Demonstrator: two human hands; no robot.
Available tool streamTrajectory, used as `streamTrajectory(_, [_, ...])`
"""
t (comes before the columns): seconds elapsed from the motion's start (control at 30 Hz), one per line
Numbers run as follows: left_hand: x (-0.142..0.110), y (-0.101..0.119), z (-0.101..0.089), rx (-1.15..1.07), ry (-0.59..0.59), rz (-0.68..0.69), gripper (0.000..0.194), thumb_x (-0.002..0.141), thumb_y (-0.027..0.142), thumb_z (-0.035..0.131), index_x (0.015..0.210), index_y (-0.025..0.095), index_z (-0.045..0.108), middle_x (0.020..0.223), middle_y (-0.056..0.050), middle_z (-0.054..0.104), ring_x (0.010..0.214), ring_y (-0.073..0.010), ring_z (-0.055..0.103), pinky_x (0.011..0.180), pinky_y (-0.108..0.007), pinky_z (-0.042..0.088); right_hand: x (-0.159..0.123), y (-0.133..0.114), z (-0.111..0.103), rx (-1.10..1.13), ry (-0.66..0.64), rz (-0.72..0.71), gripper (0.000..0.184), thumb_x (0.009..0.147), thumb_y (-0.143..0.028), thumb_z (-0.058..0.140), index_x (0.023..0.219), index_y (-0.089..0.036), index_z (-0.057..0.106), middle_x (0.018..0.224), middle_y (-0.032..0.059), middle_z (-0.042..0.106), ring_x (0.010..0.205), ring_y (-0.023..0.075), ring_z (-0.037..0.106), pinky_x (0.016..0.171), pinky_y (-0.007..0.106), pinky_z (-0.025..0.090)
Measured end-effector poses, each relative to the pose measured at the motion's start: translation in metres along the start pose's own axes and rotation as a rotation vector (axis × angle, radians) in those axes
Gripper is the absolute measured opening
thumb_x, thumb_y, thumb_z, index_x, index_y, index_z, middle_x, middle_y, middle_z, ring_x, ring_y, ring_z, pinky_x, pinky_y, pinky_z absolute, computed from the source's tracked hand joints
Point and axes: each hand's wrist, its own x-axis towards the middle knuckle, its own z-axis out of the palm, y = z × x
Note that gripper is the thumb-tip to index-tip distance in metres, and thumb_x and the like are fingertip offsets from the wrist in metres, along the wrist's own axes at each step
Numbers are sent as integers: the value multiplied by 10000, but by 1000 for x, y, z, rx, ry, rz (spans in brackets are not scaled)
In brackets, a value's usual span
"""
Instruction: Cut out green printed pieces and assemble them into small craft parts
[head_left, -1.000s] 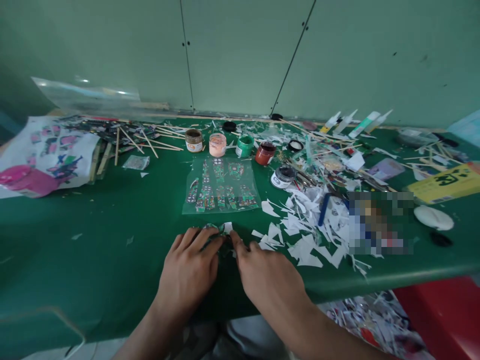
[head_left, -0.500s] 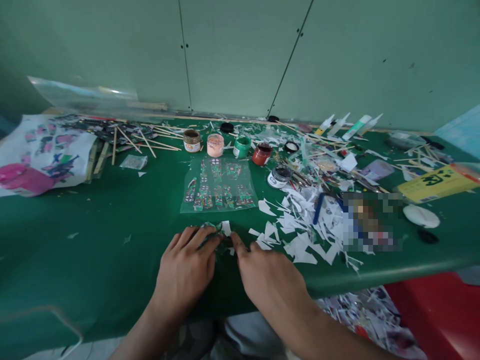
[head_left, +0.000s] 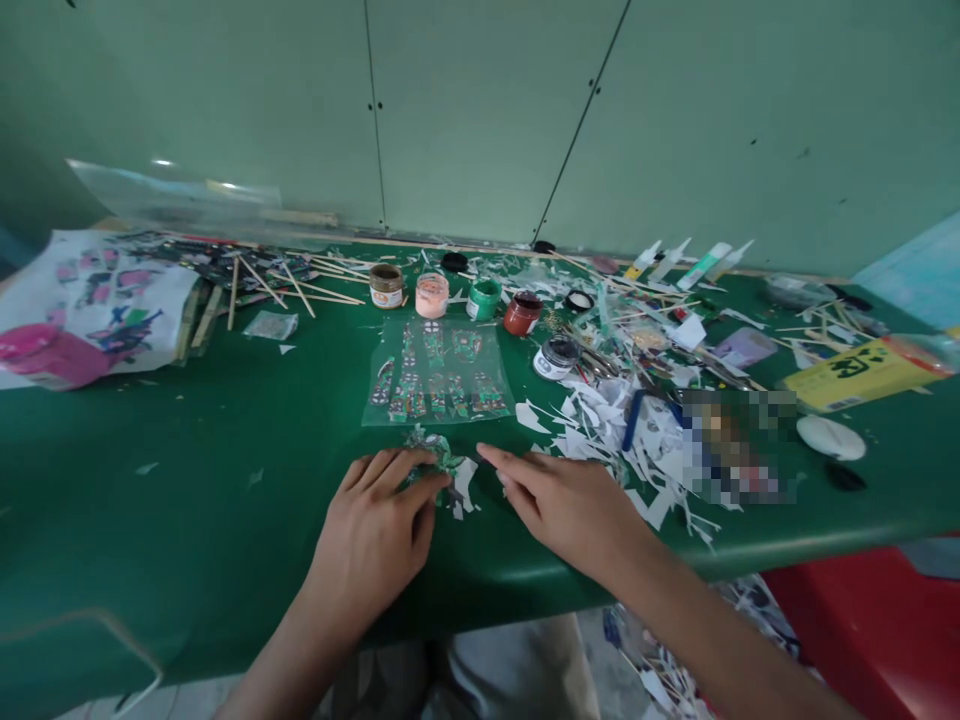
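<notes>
My left hand [head_left: 373, 530] rests on the green table [head_left: 187, 440], its fingertips pressing on a small green printed cutout [head_left: 433, 455] with white paper edges. My right hand [head_left: 570, 498] lies just to the right of the cutout with its fingers stretched out flat toward it, holding nothing. A clear plastic sheet [head_left: 436, 375] carrying several small printed figures lies just beyond the cutout.
Small paint jars [head_left: 433, 294] stand in a row behind the sheet, with a dark jar [head_left: 556, 356] to the right. White paper scraps [head_left: 607, 420] litter the right side. Wooden sticks [head_left: 300, 280], a printed sheet [head_left: 90, 300], glue tubes [head_left: 697, 262] and a yellow box [head_left: 851, 372] lie around.
My right hand has drawn away from the cutout to the right and its fingers have spread flat. My left hand stays on the cutout.
</notes>
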Motion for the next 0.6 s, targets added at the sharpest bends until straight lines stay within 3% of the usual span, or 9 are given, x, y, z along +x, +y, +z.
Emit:
streamTrajectory(0.17, [-1,-4,3,-62,-5,27,388,805,32,444,980,259,706,1169,8,699,1126,-253,623,1007,-533,457,1,-2,9,77,-25,-50,444,920,-236,365,1295,-302,593,746,14,695,531,124,561,467,285,252])
streamTrajectory(0.6, [-5,-6,6,-80,-49,20,445,791,-3,418,995,266,708,1217,19,674,1196,-244,588,1050,-550,437,-2,-6,17,82,-96,-49,464,917,-240,364,1334,-330,546,764,21,683,530,134,556,453,283,241])
